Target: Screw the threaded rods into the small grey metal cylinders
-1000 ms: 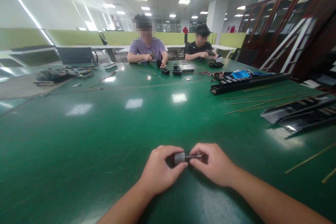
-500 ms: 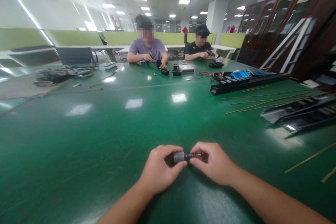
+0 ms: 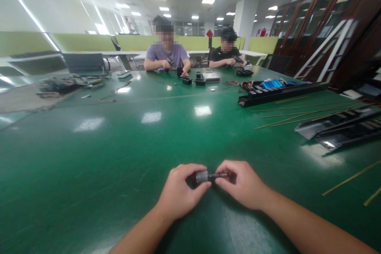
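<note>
The part is held at the lower middle of the frame, over the table, with its long axis laid nearly level across the picture. It is spanned by both hands: its thick cylinder, at the left end, is gripped by the left hand, and its thin shaft, pointed toward the right of the frame, is pinched by the right hand. Neither hand can be called nearer, since the part is touched by both. The left thumb and fingers are curved around the cylinder in a moderately wide grasp; the right thumb and fingers are brought narrowly together about the shaft's far end. Between the two sets of fingertips, a short length of shaft is left uncovered. The cylinder is seen as smooth, dull grey metal, darker toward the left, where it is partly hidden by the hand. The shaft is darker, and its surface seems stepped or ridged. Whether the table is touched by the part cannot be told.
</note>
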`<state>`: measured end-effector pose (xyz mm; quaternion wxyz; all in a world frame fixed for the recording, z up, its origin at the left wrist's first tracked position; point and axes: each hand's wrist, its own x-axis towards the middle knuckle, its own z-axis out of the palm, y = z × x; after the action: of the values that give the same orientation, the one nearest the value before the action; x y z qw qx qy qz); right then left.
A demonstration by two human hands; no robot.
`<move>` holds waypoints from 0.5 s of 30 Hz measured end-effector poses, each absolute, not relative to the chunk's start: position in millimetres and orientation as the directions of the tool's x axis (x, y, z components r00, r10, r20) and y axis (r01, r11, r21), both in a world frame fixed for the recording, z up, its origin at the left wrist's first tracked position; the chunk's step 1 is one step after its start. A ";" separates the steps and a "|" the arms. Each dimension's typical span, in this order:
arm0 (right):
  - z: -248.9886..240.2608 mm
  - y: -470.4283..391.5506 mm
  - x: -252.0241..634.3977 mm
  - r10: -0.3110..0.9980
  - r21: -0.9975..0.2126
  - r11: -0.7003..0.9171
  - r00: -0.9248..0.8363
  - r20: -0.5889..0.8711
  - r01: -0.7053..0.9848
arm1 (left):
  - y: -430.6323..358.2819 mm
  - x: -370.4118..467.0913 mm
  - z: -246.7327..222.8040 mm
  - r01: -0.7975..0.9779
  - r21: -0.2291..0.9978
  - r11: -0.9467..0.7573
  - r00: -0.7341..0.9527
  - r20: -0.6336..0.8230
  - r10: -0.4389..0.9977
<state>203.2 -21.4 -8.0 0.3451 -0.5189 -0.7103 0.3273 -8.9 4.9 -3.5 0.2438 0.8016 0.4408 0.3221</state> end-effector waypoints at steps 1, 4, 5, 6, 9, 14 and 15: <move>-7.8 -21.1 203.0 0.963 -0.821 0.249 -0.221 0.153 0.513 | 5.0 -8.8 -4.0 0.549 0.676 -0.491 0.403 0.300 0.864; -7.7 -20.9 202.9 0.964 -0.825 0.247 -0.217 0.155 0.509 | 5.5 -8.6 -4.6 0.549 0.678 -0.489 0.400 0.301 0.866; -7.8 -21.1 202.9 0.965 -0.829 0.243 -0.214 0.152 0.504 | 5.6 -8.6 -4.5 0.548 0.678 -0.489 0.397 0.303 0.866; -8.0 -21.3 203.1 0.966 -0.833 0.239 -0.211 0.150 0.500 | 5.6 -8.5 -4.2 0.547 0.680 -0.488 0.395 0.305 0.867; -8.7 -22.2 203.6 0.967 -0.835 0.238 -0.203 0.155 0.496 | 5.6 -8.4 -3.3 0.547 0.684 -0.483 0.388 0.304 0.870; -9.0 -21.9 204.2 0.969 -0.836 0.231 -0.198 0.150 0.498 | 5.8 -8.5 -4.2 0.547 0.684 -0.482 0.384 0.307 0.871; -9.0 -21.8 204.3 0.969 -0.838 0.229 -0.196 0.149 0.495 | 6.0 -8.5 -4.5 0.547 0.685 -0.481 0.382 0.308 0.872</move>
<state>204.3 -21.8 -9.0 0.3562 -0.5244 -0.6982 0.3326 -8.5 6.0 -4.5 0.2447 0.7943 0.4467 0.3312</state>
